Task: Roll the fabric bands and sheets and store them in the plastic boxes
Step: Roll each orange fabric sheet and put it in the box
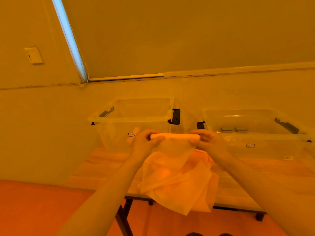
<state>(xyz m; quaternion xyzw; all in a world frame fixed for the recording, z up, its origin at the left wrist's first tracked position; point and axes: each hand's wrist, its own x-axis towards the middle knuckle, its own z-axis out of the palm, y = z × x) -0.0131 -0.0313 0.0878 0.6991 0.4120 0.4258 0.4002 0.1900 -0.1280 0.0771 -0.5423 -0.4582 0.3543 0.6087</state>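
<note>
Fabric roll point(175, 136) lies left-right, one hand point(146, 142) pinching each end.

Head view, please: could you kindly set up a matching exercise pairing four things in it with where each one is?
Things:
1. fabric roll
2. loose fabric sheets
3. left plastic box
4. wall switch

Places:
A. piled on the table, hanging over its near edge
B. on the wall, upper left
C. held between the left hand and right hand
D. on the table, behind the left hand

Pairs: 1-C, 2-A, 3-D, 4-B
</note>
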